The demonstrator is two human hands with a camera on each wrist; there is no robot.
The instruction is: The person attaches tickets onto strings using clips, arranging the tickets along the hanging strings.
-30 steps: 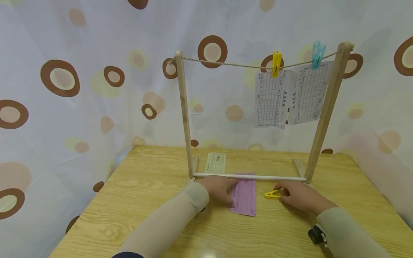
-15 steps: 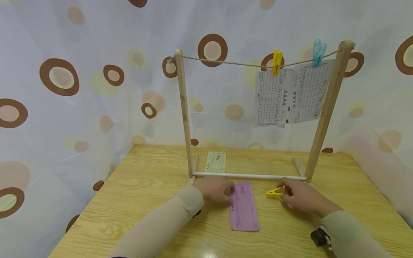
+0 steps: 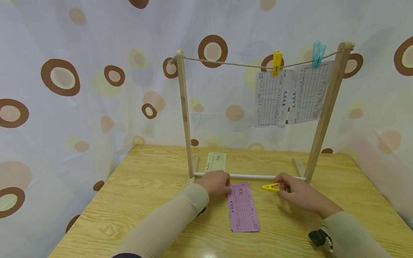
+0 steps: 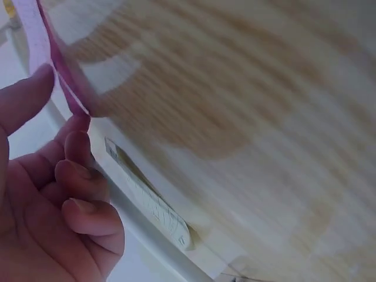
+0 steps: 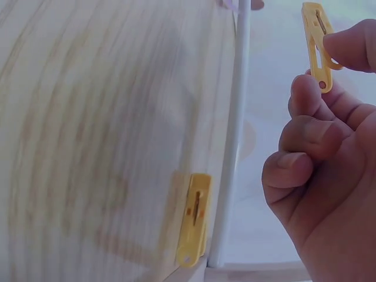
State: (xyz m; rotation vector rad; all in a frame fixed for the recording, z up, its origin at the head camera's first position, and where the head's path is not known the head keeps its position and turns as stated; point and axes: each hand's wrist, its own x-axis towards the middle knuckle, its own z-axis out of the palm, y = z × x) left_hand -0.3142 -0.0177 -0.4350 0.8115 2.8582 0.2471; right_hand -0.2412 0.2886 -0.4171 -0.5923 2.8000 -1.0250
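My left hand (image 3: 214,183) pinches the upper left corner of a pink printed paper slip (image 3: 243,209), just in front of the frame's white rod (image 3: 251,176). In the left wrist view, thumb and forefinger meet at the slip's edge, with the other fingers curled below. To the right of the slip, my right hand (image 3: 300,195) holds a yellow clothespin (image 3: 268,187) between thumb and forefinger, its nose pointing left. A second yellow clothespin (image 5: 195,220) lies beside the rod in the right wrist view; the right hand hides it in the head view.
A twine line (image 3: 226,63) spans two wooden posts (image 3: 184,107). Two white printed slips (image 3: 271,98) hang at its right, under a yellow clothespin (image 3: 276,63) and a blue clothespin (image 3: 318,55). Behind the rod lies a pale green slip (image 3: 216,161) on the wooden table (image 3: 155,172).
The pink slip has come out from under the rod toward me, and my left fingers have closed on its corner. My right hand has risen slightly with the clothespin.
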